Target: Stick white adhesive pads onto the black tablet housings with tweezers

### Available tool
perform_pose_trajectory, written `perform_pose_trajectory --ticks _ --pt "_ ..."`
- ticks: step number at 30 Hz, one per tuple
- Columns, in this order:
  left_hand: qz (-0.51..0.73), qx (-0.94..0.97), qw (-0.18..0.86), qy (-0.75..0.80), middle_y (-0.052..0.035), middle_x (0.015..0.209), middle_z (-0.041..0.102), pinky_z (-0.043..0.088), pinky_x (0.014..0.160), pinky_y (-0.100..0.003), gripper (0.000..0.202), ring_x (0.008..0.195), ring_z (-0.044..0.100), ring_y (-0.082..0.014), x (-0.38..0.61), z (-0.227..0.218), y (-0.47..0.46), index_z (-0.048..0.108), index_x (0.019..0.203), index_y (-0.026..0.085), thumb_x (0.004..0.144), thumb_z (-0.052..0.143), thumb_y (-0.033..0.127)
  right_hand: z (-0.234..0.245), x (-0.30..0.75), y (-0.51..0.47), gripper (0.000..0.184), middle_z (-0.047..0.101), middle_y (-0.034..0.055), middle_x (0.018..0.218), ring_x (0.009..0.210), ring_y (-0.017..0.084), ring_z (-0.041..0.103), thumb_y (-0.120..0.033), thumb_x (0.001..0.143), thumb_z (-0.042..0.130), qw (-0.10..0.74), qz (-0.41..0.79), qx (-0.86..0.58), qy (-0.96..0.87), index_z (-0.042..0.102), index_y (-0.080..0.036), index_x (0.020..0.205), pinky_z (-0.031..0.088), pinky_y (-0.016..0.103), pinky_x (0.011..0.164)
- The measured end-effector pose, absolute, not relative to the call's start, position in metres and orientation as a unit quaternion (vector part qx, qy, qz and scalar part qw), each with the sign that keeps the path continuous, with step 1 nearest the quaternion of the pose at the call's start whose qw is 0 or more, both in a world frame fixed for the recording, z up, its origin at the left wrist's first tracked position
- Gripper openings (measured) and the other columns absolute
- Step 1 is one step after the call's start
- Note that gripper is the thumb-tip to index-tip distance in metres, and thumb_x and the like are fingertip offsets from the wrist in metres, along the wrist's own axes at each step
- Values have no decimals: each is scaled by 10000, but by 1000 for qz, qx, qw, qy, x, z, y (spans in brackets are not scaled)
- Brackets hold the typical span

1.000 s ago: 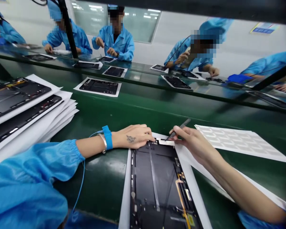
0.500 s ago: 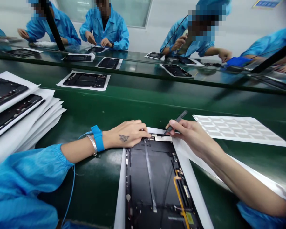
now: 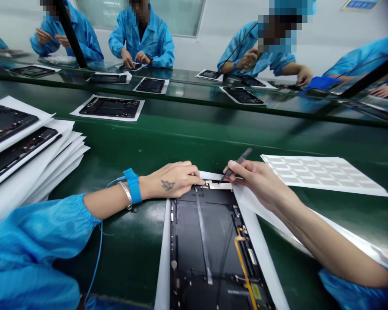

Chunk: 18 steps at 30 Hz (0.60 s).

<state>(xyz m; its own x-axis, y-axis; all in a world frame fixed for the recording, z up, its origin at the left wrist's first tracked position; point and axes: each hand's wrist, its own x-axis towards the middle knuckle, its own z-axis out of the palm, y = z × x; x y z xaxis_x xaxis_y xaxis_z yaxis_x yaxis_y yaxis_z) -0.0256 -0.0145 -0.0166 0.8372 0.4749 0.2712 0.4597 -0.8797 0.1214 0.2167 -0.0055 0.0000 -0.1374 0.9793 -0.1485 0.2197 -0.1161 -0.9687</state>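
Note:
An opened black tablet chassis (image 3: 210, 241) lies on a white sheet (image 3: 163, 258) in front of me on the green belt. My left hand (image 3: 171, 181) rests on its far left corner, fingers curled down and pressing on the edge. My right hand (image 3: 258, 181) pinches dark tweezers (image 3: 236, 164), whose tip touches the chassis's far edge near a pale strip (image 3: 219, 186). A blue wrist strap (image 3: 133, 186) with a cord sits on my left wrist.
A sheet of pale stickers (image 3: 320, 174) lies to the right. A stack of chassis on white sheets (image 3: 22, 150) stands at the left. Another chassis (image 3: 110, 107) rides the belt farther off. Several people in blue coats work along the far bench (image 3: 194, 92).
The view has shifted a little, so everything sits lower left in the picture. My right hand with the tweezers edged slightly left along the chassis's far edge. My left hand stays put.

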Motion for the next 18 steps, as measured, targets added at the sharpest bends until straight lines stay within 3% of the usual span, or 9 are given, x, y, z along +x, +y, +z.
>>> perform_pose_trajectory --ticks 18 --pt "148 959 29 242 -87 1132 647 479 812 -295 297 937 550 -188 -26 -15 -16 655 1163 147 952 451 97 -2 219 -4 536 606 44 662 676 172 584 -663 593 800 365 515 -544 -553 580 -183 501 498 328 706"
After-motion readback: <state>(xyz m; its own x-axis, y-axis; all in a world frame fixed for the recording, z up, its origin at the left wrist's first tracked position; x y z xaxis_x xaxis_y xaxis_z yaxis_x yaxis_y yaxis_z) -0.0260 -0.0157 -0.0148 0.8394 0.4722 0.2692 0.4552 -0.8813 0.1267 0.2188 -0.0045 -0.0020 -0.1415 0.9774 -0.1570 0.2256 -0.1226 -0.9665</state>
